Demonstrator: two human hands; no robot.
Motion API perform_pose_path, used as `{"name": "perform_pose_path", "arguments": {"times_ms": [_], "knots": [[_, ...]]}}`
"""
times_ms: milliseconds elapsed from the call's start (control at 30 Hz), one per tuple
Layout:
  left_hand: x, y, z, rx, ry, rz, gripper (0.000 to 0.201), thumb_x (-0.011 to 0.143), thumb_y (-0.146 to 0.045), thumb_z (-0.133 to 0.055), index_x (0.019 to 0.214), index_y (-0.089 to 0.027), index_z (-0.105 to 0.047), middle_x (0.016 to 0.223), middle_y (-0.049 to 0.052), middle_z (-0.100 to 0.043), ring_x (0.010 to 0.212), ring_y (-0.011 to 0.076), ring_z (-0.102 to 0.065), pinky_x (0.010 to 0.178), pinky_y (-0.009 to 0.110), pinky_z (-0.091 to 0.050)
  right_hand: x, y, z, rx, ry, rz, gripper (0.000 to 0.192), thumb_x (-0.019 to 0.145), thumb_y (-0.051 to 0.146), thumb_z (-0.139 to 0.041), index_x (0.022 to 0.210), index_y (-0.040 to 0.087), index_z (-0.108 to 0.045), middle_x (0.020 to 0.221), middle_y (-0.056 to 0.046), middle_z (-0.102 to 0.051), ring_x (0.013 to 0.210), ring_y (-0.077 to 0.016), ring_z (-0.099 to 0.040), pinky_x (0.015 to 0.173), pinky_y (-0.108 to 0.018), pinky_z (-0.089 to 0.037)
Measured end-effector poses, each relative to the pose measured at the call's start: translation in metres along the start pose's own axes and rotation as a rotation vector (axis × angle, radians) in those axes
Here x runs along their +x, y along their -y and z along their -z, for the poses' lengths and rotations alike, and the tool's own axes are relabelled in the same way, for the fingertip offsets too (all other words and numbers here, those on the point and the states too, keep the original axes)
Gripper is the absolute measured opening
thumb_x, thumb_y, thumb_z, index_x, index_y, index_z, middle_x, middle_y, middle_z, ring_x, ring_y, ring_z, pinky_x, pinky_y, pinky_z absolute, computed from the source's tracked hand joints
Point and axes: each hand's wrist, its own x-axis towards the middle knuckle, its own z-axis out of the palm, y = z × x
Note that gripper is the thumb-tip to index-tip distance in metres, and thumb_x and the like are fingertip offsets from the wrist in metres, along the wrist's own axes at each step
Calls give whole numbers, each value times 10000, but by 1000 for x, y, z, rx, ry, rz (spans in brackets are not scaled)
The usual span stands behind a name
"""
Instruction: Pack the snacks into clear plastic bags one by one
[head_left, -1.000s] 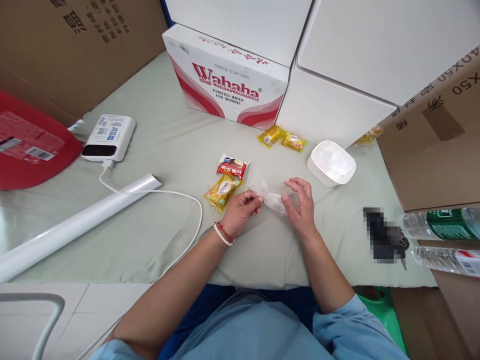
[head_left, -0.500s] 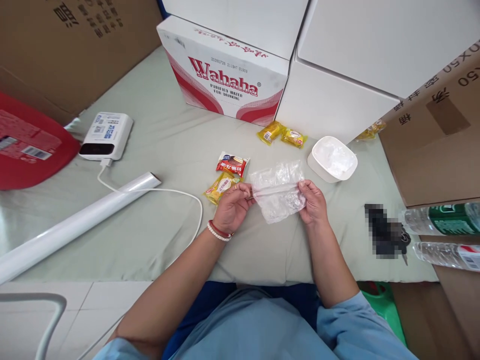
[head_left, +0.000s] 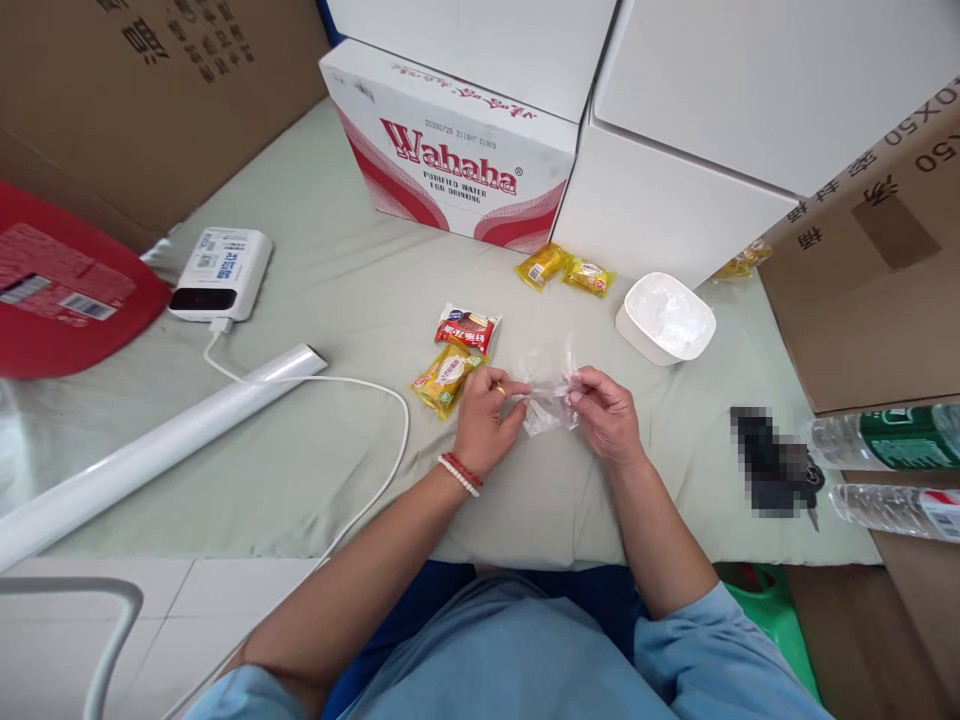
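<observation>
Between my two hands is a clear plastic bag (head_left: 550, 395), crumpled and see-through. My left hand (head_left: 489, 415) pinches its left side; a ring and beaded bracelets are on that hand and wrist. With thumb and fingers, my right hand (head_left: 606, 412) grips the bag's right side. Just beyond my left hand lie a yellow wrapped snack (head_left: 445, 380) and a red wrapped snack (head_left: 468, 330), touching each other. A white plastic tub (head_left: 664, 318) with clear plastic inside stands to the upper right of my right hand.
Two more yellow packets (head_left: 564, 270) lie by the white boxes (head_left: 675, 200) and the Wahaha carton (head_left: 457, 150). On the left are a white device (head_left: 223, 272) with a cable, a plastic roll (head_left: 165, 450) and a red container (head_left: 67, 285). Bottles (head_left: 900, 440) and blurred keys (head_left: 776, 465) lie right.
The bag, earlier spread flat between my hands, is now bunched together. My hands have come closer to each other, the left turning over with its back upward.
</observation>
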Motion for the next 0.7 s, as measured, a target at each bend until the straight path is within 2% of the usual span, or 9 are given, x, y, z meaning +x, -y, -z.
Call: {"name": "perform_pose_path", "arguments": {"times_ms": [67, 133, 200, 267, 367, 500, 600, 667, 700], "knots": [[1, 1, 2, -51, -46, 46, 158, 838, -385, -719, 840, -236, -774, 852, 38, -581, 847, 207, -550, 825, 354, -458, 0, 0, 3, -61, -3, 117, 163, 831, 433, -797, 926, 301, -789, 958, -44, -671, 886, -206, -631, 762, -356, -516], [2, -1, 5, -206, 3, 164, 305, 874, -496, -691, 758, -216, -728, 711, 11, -549, 694, 161, -498, 687, 304, -427, 0, 1, 6, -142, 28, 196, 108, 884, 412, -751, 881, 319, -806, 986, -52, -675, 931, -216, -637, 804, -381, -520], [3, -4, 7, -435, 115, 347, 482, 883, -643, -632, 707, -199, -691, 606, -5, -513, 573, 123, -428, 550, 268, -343, -1, 3, 5, -254, 68, 234, 161, 937, 398, -688, 862, 338, -817, 1005, -54, -677, 938, -218, -641, 824, -400, -525], [5, -8, 8, -663, 198, 526, 604, 846, -769, -577, 717, -188, -676, 585, 0, -531, 517, 103, -411, 471, 248, -260, -1, 4, 4, -378, 85, 267, 229, 970, 381, -630, 852, 347, -823, 1023, -57, -679, 956, -224, -643, 842, -415, -529], [10, -13, 10, -882, 221, 684, 625, 764, -810, -618, 768, -186, -643, 648, 17, -604, 504, 95, -468, 418, 227, -186, -1, 2, 3, -529, 93, 327, 272, 978, 330, -588, 846, 351, -825, 1023, -58, -686, 971, -231, -634, 854, -427, -533], [12, -13, 10, -869, 168, 653, 444, 648, -526, -865, 773, -184, -610, 649, -23, -602, 495, 67, -474, 422, 200, -206, 1, 1, 5, -619, 138, 400, 315, 996, 270, -522, 908, 349, -814, 1013, -54, -689, 982, -226, -621, 871, -425, -535], [9, -8, 6, -823, 125, 559, 372, 662, -424, -876, 805, -184, -630, 628, -50, -576, 496, 52, -434, 468, 192, -273, 1, 7, 2, -639, 212, 416, 288, 982, 380, -565, 1200, 320, -743, 1211, -85, -660, 1163, -263, -595, 1013, -482, -510], [6, -5, 2, -774, 120, 502, 321, 708, -418, -847, 820, -184, -659, 643, -48, -572, 523, 58, -430, 505, 201, -315, -1, 9, -2, -662, 232, 412, 519, 911, 515, -666, 1373, 281, -636, 1352, -123, -595, 1277, -305, -546, 1084, -522, -475], [5, -3, 1, -739, 123, 462, 289, 726, -405, -833, 820, -183, -674, 663, -43, -575, 550, 66, -441, 530, 208, -340, -1, 10, -4, -677, 223, 412, 604, 870, 553, -714, 1394, 270, -614, 1362, -133, -586, 1283, -314, -540, 1086, -525, -474]]}}
